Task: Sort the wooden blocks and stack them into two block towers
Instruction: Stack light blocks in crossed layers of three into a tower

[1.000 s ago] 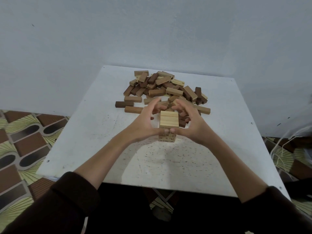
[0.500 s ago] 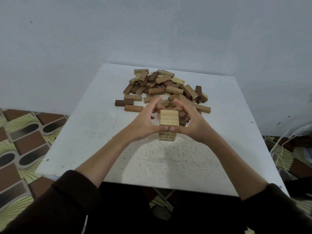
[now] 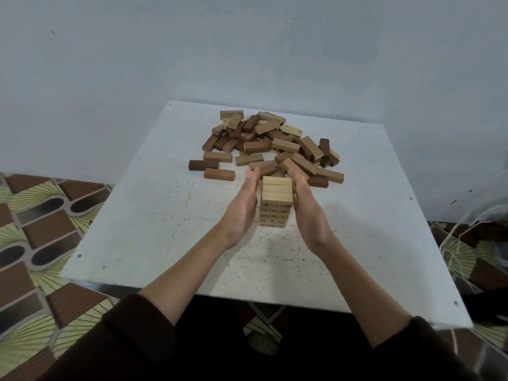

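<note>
Lying at the far left, a patterned floor (image 3: 41, 215) of brown and green tiles runs beside the white surface (image 3: 154, 221). On the surface's far half, a single dark brown block (image 3: 203, 165) sits at the left edge of a loose pile of wooden blocks (image 3: 270, 145), light and dark pieces mixed and overlapping. Nearer the person, the left hand (image 3: 242, 207) stands on edge with its fingers straight and together, palm pressed flat against the left side of a light wood block tower (image 3: 275, 202). The tower stands upright on the surface just in front of the pile, several layers high, with small dark markings on the block ends facing the camera. The right hand (image 3: 305, 204) mirrors the left, fingers straight, palm flat against the tower's right side, so the tower sits squeezed between both palms. Neither hand curls around any block. Dark sleeves (image 3: 123, 339) cover both forearms near the bottom. At the far right, pale strings (image 3: 456, 254) hang beside the surface edge.
</note>
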`<action>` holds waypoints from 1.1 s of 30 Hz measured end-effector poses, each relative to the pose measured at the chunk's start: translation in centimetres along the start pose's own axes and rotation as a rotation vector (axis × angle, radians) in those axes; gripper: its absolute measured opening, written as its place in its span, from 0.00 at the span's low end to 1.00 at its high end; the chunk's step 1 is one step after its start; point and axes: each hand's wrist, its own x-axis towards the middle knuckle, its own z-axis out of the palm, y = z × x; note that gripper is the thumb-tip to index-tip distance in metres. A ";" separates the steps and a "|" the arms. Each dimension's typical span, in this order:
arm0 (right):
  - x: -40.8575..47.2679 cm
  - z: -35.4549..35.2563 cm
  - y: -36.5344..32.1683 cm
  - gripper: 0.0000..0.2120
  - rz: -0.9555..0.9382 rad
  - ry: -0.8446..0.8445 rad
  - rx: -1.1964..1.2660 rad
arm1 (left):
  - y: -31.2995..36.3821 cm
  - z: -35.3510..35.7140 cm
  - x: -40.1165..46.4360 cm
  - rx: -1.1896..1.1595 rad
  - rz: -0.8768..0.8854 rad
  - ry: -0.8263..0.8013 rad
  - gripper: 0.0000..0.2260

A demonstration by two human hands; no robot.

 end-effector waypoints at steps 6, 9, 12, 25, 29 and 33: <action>0.3 1.0 0.7 0.15 0.102 0.034 0.074 | -0.4 0.9 0.1 -0.008 -0.085 0.034 0.31; 0.1 1.0 0.8 0.22 0.109 -0.003 0.050 | -0.3 1.1 0.1 -0.038 -0.089 0.036 0.30; 0.2 1.0 0.8 0.23 0.091 0.002 0.059 | -0.4 1.1 0.2 0.008 -0.100 0.030 0.23; -0.1 0.5 0.6 0.44 0.100 -0.020 0.024 | -0.3 1.0 0.5 -0.063 -0.119 -0.005 0.32; -0.1 0.6 0.5 0.43 0.122 -0.015 -0.001 | -0.5 0.9 0.6 -0.116 -0.128 0.007 0.37; -0.1 0.7 0.1 0.42 0.117 -0.041 -0.004 | -0.7 0.9 0.7 -0.054 -0.124 0.018 0.34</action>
